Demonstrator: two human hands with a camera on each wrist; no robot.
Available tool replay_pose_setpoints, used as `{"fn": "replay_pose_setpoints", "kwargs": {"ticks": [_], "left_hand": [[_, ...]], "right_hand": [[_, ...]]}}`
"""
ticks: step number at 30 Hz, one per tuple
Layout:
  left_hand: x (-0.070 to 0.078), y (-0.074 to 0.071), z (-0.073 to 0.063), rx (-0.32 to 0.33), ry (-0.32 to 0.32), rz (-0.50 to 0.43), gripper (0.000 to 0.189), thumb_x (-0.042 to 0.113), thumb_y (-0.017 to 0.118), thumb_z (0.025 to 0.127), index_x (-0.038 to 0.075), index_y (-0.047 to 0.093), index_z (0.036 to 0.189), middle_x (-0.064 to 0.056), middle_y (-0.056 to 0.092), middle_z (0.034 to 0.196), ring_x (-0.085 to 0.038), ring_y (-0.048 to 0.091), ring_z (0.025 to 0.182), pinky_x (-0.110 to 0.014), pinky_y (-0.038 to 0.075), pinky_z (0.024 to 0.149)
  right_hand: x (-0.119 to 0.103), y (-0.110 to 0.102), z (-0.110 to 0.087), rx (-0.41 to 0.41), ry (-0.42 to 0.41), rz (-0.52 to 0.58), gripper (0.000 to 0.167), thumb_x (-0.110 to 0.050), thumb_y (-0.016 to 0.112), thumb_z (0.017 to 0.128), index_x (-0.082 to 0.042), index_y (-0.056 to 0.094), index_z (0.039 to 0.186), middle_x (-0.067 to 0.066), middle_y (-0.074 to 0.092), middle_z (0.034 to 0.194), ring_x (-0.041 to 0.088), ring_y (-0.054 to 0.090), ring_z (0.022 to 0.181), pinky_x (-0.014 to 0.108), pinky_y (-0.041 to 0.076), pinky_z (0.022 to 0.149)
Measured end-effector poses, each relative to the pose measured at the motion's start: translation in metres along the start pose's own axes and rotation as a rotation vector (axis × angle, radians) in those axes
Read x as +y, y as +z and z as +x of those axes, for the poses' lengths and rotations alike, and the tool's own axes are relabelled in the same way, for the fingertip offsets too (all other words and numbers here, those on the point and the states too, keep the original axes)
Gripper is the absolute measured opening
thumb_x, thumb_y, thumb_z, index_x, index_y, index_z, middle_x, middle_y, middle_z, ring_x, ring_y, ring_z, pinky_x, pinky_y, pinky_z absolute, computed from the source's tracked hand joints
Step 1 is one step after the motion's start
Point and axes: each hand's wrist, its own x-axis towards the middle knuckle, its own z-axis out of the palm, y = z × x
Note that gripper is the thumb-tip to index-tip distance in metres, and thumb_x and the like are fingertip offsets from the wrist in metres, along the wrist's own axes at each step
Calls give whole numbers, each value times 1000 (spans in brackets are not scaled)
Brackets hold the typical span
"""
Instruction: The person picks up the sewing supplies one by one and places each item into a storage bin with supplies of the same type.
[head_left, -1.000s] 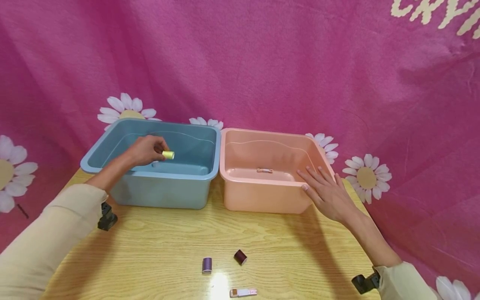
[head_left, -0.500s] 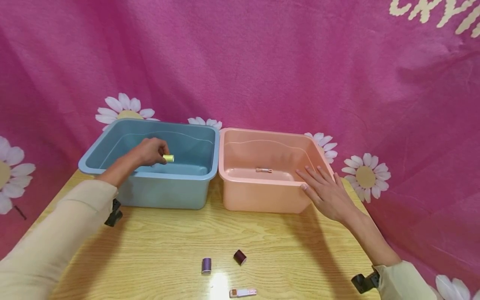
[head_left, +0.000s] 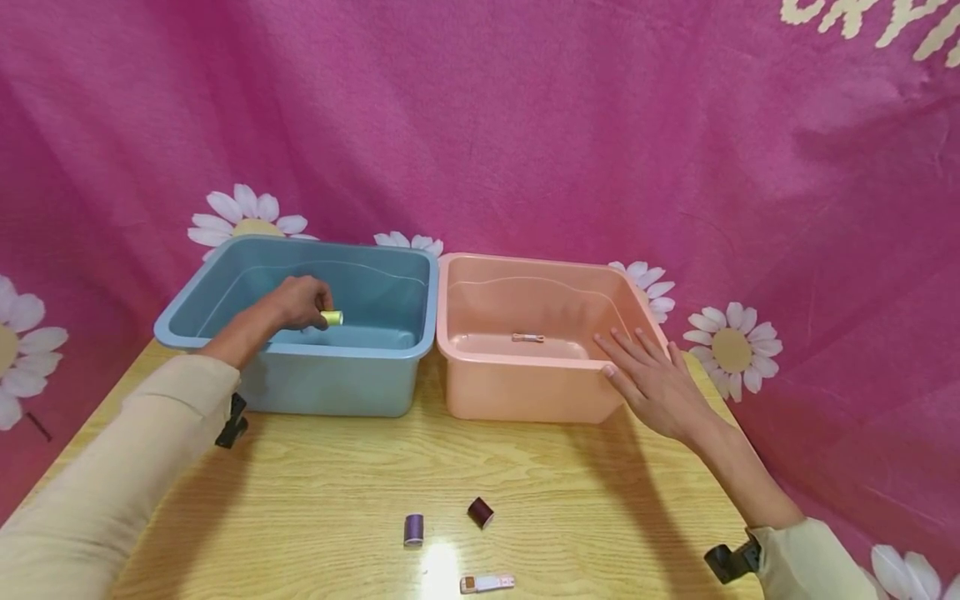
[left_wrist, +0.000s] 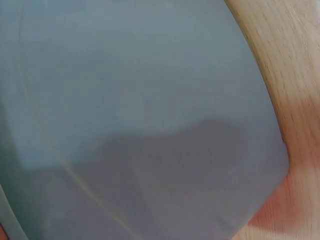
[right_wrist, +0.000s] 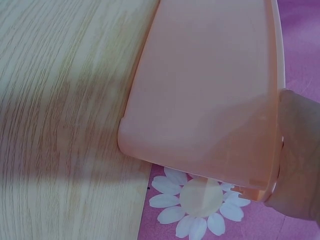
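Observation:
In the head view my left hand (head_left: 298, 302) reaches over the front rim into the blue bin (head_left: 330, 383). It pinches a yellow thread spool (head_left: 332, 317) between thumb and fingers, held sideways inside the bin. A small whitish thing under that hand is mostly hidden. My right hand (head_left: 656, 383) rests with spread, straight fingers on the near right corner of the pink bin (head_left: 525, 392). On that bin's floor lies a small pale skein of thread (head_left: 528, 337). The left wrist view is filled by the blue bin's outer wall (left_wrist: 150, 90).
On the wooden table (head_left: 315, 500), nearer to me, lie a purple thread spool (head_left: 413, 530), a dark maroon spool (head_left: 480, 512) and a pink-and-white skein with a brown end (head_left: 487, 583). Both bins stand side by side against a magenta curtain (head_left: 480, 125) with daisies.
My left forearm has shifted right and forward, and the hand with the yellow spool has sunk slightly within the blue bin. The right hand has stayed on the pink bin's corner.

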Motion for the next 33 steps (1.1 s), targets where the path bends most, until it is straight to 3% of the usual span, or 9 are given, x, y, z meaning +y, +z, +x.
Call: {"fn": "replay_pose_setpoints", "kwargs": {"ticks": [15,25,33], "left_hand": [[-1,0,-1,-62,-13,47,13,-1,74,86,-5,63,93,-19,62,93,-33,54,87,-48,52,81],[-2,2,3,-46,-15,41,13,2,74,87,-2,63,91,-16,62,91,-32,54,85,-46,52,79],[-2,1,3,7,6,14,15,4,74,88,-2,61,92,-17,61,91,-32,55,85,-45,52,75]], "right_hand": [[0,1,0,10,-9,8,53,-40,40,108,-18,38,155,15,33,158,44,18,146,73,7,109],[1,0,0,12,-17,10,52,-40,40,108,-20,37,156,15,33,158,44,18,146,73,6,109],[2,2,0,16,-14,8,52,-39,39,108,-21,36,156,15,33,158,45,19,146,74,7,108]]}}
